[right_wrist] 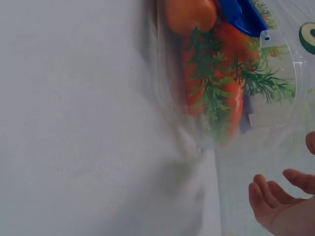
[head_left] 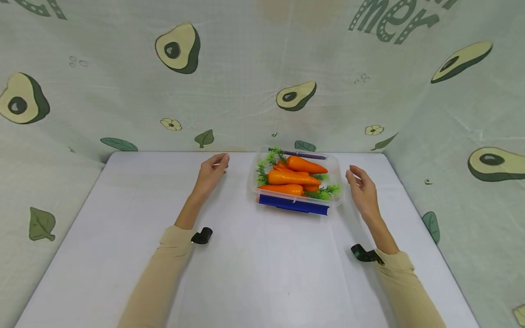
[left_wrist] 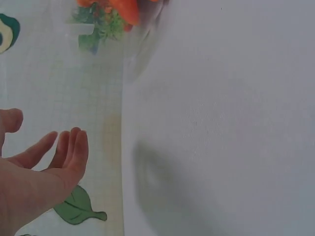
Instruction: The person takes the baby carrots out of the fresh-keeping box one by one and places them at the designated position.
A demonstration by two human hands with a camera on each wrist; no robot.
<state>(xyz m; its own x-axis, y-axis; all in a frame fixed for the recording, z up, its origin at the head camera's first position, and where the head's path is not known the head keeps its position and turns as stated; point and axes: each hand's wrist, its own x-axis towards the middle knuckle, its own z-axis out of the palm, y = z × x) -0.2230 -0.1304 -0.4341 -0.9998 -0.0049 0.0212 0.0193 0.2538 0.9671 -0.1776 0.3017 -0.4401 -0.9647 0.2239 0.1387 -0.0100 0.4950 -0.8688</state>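
Note:
A clear plastic container [head_left: 337, 173] with blue clip latches [head_left: 293, 204] stands near the table's far edge, holding several orange carrots [head_left: 293, 178] with green leafy tops. My left hand [head_left: 211, 175] hovers to the left of the container, apart from it, fingers loosely bent and holding nothing. On the other side, my right hand [head_left: 363, 191] is held just off the container's right end, also with relaxed fingers and nothing in them. In the right wrist view the carrots [right_wrist: 216, 73] show through the clear wall, with the right hand [right_wrist: 285, 201] apart from it.
The white table [head_left: 262, 273] runs back to a hanging cloth [head_left: 246, 91] printed with avocados and leaves, which also covers both sides. Black wrist cameras [head_left: 202, 235] sit at the sleeve cuffs.

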